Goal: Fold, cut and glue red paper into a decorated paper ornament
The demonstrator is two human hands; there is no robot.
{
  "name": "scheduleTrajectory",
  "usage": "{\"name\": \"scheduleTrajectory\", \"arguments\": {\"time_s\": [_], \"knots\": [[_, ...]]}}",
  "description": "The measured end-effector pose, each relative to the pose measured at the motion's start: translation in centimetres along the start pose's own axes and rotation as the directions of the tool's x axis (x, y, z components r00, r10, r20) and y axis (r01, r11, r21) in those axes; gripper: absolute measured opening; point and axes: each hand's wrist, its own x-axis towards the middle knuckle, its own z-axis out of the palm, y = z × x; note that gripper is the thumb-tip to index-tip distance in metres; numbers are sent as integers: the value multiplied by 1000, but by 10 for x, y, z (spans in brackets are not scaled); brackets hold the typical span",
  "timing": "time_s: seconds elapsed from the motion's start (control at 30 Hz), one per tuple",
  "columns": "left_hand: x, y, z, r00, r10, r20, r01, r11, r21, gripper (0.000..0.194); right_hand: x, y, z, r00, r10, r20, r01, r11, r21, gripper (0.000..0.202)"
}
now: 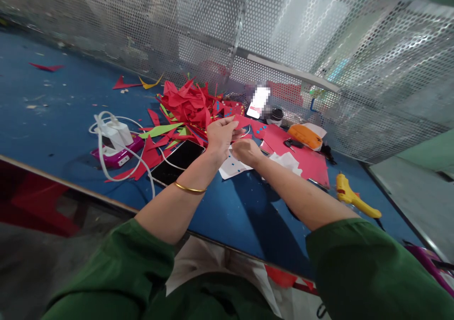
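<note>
My left hand [222,135] is closed, its thumb and fingers pinching a red paper piece [244,120] at its edge. Close beside it, my right hand [247,151] is curled with the fingers bent inward; what its fingertips hold, if anything, is hidden. Under the hands lies a white sheet [232,166] with small blue dots. Just behind them is a heap of red paper scraps [187,102]. Flat red sheets [305,161] lie to the right, with a crumpled white tissue [286,163] at their near edge.
A dark phone or tablet [180,161] and a purple power strip [122,157] with white chargers and cables lie left. A lit phone [258,102] leans at the back mesh. Rightward are an orange pouch [305,136] and a yellow glue gun [354,198].
</note>
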Motion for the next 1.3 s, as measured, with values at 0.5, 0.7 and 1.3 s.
{"name": "scheduleTrajectory", "arguments": {"time_s": [0.5,0.7,1.3], "knots": [[5,0,-2,999,20,-31,-20,1000,-18,17,-20,23,-35,961,266,-70,-188,821,539,15],[8,5,-4,995,32,-96,-39,997,-73,18,-61,29,-66,972,233,-32,-101,535,839,21],[5,0,0,997,-13,-77,9,999,-48,14,-112,11,-64,987,163,11,50,-364,930,20]]}}
